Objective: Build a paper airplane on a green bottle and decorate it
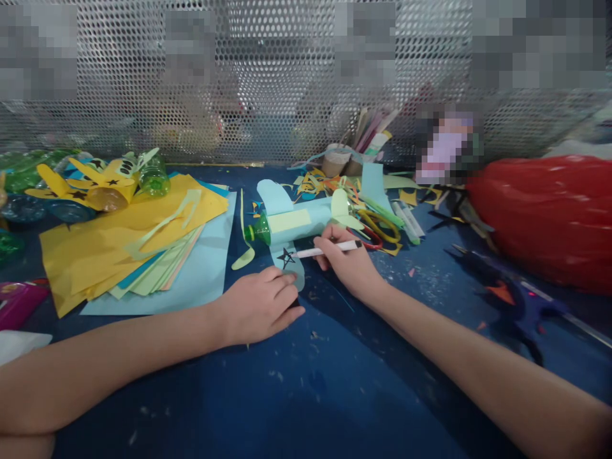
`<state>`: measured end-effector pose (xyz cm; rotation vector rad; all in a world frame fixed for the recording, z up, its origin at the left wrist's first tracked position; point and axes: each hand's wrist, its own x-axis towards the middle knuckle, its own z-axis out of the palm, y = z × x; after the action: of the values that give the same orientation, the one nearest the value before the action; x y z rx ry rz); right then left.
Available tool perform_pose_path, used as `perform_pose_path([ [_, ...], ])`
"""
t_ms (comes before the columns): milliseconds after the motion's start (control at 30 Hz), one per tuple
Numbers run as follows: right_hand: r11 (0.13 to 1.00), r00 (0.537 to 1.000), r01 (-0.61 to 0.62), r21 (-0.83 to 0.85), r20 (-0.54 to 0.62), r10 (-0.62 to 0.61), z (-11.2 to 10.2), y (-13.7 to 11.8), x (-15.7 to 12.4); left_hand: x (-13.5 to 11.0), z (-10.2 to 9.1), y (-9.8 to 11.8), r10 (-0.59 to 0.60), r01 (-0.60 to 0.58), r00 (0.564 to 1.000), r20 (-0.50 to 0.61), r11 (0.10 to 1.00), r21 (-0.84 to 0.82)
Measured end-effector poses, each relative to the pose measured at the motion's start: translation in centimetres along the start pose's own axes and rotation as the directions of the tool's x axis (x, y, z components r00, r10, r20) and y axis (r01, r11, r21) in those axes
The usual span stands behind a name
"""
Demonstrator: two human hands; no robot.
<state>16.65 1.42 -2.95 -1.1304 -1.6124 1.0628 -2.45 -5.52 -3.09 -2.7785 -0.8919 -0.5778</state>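
A light blue paper plane (291,220) built around a green bottle lies on the dark blue table (306,382). Its near wing carries a black star (285,257). My right hand (347,258) is closed around a white marker (325,250) whose tip rests at the star. My left hand (261,306) has its fingers curled, pressing down the tip of that near wing.
A stack of yellow, green and blue paper sheets (138,248) lies at left, with a yellow bottle plane (102,182) behind it. Scissors (380,229) and paper scraps lie behind the plane. A red bag (545,213) and a glue gun (511,296) are at right. Perforated metal mesh (287,83) closes the back.
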Motion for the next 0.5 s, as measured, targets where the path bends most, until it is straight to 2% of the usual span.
perform_pose_path([
  [300,1.000,1.000,-0.003,0.001,0.002,0.003,-0.12,0.16,-0.01,0.05,-0.01,0.02,0.006,-0.006,1.000,-0.017,1.000,-0.003],
  [500,1.000,1.000,-0.016,0.011,0.008,0.016,-0.08,0.11,-0.05,0.01,-0.04,-0.03,-0.005,0.005,1.000,0.019,1.000,-0.006],
])
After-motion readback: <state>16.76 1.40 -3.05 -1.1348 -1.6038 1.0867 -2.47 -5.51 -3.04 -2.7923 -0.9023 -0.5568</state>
